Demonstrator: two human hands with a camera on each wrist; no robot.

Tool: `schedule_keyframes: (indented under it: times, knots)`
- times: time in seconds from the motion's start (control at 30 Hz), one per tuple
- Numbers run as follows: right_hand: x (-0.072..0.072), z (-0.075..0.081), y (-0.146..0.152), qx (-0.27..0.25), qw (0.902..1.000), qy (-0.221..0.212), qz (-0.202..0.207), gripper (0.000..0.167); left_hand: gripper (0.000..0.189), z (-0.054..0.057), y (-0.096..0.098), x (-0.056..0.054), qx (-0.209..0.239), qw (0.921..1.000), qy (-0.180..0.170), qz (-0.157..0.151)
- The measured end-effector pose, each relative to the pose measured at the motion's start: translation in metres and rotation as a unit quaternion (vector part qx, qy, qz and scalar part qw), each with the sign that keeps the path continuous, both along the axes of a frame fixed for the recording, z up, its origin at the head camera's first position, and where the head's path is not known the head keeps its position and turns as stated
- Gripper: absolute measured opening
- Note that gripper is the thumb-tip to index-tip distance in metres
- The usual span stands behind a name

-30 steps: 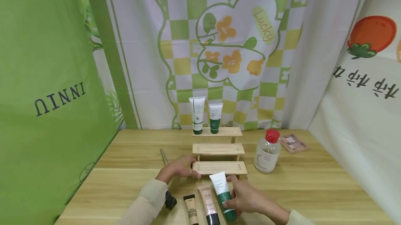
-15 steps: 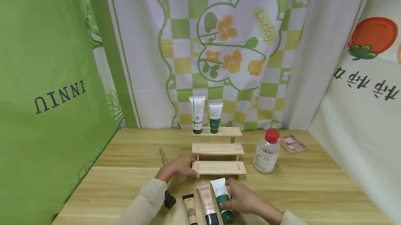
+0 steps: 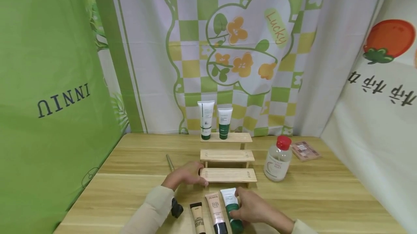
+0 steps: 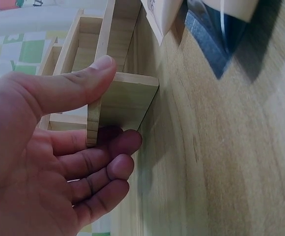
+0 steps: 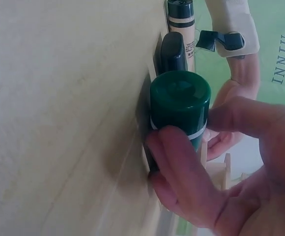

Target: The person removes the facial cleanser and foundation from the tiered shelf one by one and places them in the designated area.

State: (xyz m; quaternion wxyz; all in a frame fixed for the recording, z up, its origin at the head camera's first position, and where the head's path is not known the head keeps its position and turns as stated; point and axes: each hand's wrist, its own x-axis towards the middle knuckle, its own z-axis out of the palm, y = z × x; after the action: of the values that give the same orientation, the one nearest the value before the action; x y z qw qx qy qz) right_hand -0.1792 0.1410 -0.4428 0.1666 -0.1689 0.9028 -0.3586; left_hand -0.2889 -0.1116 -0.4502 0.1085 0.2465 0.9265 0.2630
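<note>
My left hand [image 3: 188, 173] grips the left end of the bottom step of a small three-step wooden display rack [image 3: 228, 175]. In the left wrist view its thumb lies over the board's edge [image 4: 94, 118] with the fingers curled at the other side. In front of the rack, my right hand [image 3: 252, 205] holds a white and green squeeze tube [image 3: 230, 199] from its right side. The right wrist view shows fingers and thumb around the tube's green cap [image 5: 181, 101]. Left of it lie a pink BB cream tube [image 3: 215, 208] and a smaller beige tube [image 3: 197, 215].
Two white and green tubes, a taller one [image 3: 206, 120] and a shorter one [image 3: 224, 122], stand on the top step. At right are a red-capped bottle [image 3: 278, 161] and a makeup palette [image 3: 305, 150]. A slim stick [image 3: 170, 162] lies beyond the left hand.
The right hand has drawn the white and green tube slightly toward the front edge, away from the rack, beside the BB cream tube. The left hand stays on the rack.
</note>
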Motion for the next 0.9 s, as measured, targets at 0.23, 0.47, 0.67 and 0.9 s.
schedule_keyframes:
  times: [0.23,0.47,0.67,0.9]
  knots:
    - [-0.015,0.023,0.000,0.036,0.9977,0.056,-0.015,0.056,0.036,0.000,0.002,-0.001,-0.002,1.0000,-0.001,0.001]
    - [-0.068,0.058,-0.004,-0.043,0.9675,0.227,-0.103,0.043,0.034,0.001,0.000,-0.002,0.002,1.0000,0.000,-0.001]
    - [-0.135,0.073,-0.004,-0.098,0.9588,0.238,-0.120,0.063,0.035,0.001,-0.001,-0.003,-0.002,1.0000,-0.004,0.001]
    - [-0.174,0.068,-0.013,-0.136,0.9650,0.201,-0.099,0.057,0.034,0.004,0.001,0.000,-0.008,0.9999,-0.001,-0.007]
